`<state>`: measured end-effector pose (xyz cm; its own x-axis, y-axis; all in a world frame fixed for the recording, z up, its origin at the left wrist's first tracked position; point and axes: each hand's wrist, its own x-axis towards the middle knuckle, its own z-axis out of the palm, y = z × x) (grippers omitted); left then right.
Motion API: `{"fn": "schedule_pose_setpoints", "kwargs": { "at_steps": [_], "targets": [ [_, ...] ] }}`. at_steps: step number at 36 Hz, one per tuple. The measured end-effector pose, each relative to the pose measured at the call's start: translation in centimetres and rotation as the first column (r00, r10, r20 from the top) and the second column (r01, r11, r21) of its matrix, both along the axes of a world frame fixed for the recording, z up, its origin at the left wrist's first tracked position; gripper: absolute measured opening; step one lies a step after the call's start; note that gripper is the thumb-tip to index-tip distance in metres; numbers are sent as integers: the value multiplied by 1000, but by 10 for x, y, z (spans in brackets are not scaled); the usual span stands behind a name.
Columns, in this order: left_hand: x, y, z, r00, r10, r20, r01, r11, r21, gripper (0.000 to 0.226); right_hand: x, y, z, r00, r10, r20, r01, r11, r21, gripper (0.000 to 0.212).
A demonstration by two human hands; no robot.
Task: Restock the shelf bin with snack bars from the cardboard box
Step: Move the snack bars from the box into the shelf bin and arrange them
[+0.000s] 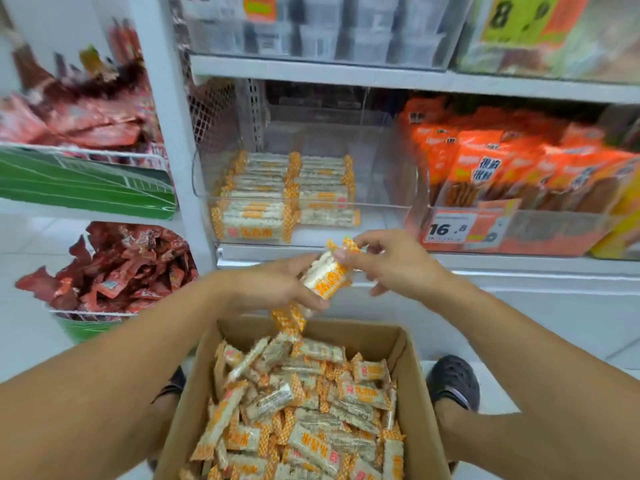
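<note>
The top shelf is blurred, so its clear tubs [349,32] and price labels can't be read properly. The near end of the cardboard box [414,393] is cut off by the bottom edge, and the person's feet are mostly hidden behind it; only a dark clog [453,381] shows on the right.

Both forearms reach forward over the box. The left hand [277,282] curls around a small bundle of snack bars [323,277], whose lower ends poke out beneath the palm. The right hand [391,263] pinches the far end of the same bundle between thumb and fingertips.

The bundle is in the air between the box and the clear shelf bin [381,188], which holds two neat rows at its left. Orange packets [491,168] fill the next bin right.
</note>
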<state>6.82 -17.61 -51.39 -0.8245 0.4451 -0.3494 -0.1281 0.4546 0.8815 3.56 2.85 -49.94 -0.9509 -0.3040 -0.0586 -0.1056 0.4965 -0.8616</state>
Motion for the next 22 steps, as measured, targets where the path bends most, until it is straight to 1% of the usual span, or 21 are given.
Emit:
{"fn": "schedule_pose_setpoints", "kwargs": {
  "at_steps": [2, 3, 4, 5, 6, 8, 11, 12, 14, 16, 19, 22],
  "targets": [
    [-13, -6, 34, 989, -70, -132, 57, 994, -99, 61, -14, 4, 30, 992, 124, -3, -123, 992, 23, 43],
    [-20, -8, 50, 973, -94, -210, 62, 986, -153, 58, -20, 5, 45, 981, 192, -2, -192, 981, 23, 47],
    [-27, -10, 65, 957, -92, -273, 44, 983, -177, 53, -24, 5, 59, 967, 253, -1, -253, 967, 22, 49],
    [-34, -11, 78, 945, -62, -323, 2, 983, -182, 49, -29, 4, 73, 952, 306, -5, -306, 952, 16, 49],
    [-42, -13, 89, 928, -23, -372, -50, 982, -185, 50, -33, 3, 85, 939, 343, -19, -343, 939, 17, 47],
    [-59, -15, 104, 889, 55, -455, -154, 971, -183, 59, -47, 2, 103, 935, 347, -72, -345, 938, 47, 41],
    [-85, -15, 113, 865, 143, -481, -224, 968, -116, 65, -77, 0, 112, 940, 326, -99, -322, 945, 55, 50],
    [-93, -15, 115, 864, 149, -481, -229, 967, -111, 65, -87, 0, 114, 940, 330, -87, -327, 944, 39, 50],
    [-108, -14, 115, 862, 137, -488, -229, 964, -133, 61, -104, 0, 113, 933, 359, -37, -358, 933, 27, 41],
    [-123, -15, 111, 869, 127, -479, -214, 968, -132, 66, -117, 0, 111, 924, 381, 10, -381, 921, 87, 33],
    [-141, -17, 99, 872, 108, -477, -203, 967, -152, 64, -133, -2, 100, 928, 369, 48, -371, 910, 185, 32],
    [-152, -22, 92, 892, 50, -450, -146, 973, -180, 59, -145, -6, 89, 931, 366, 0, -347, 882, 318, 30]
  ]
}}
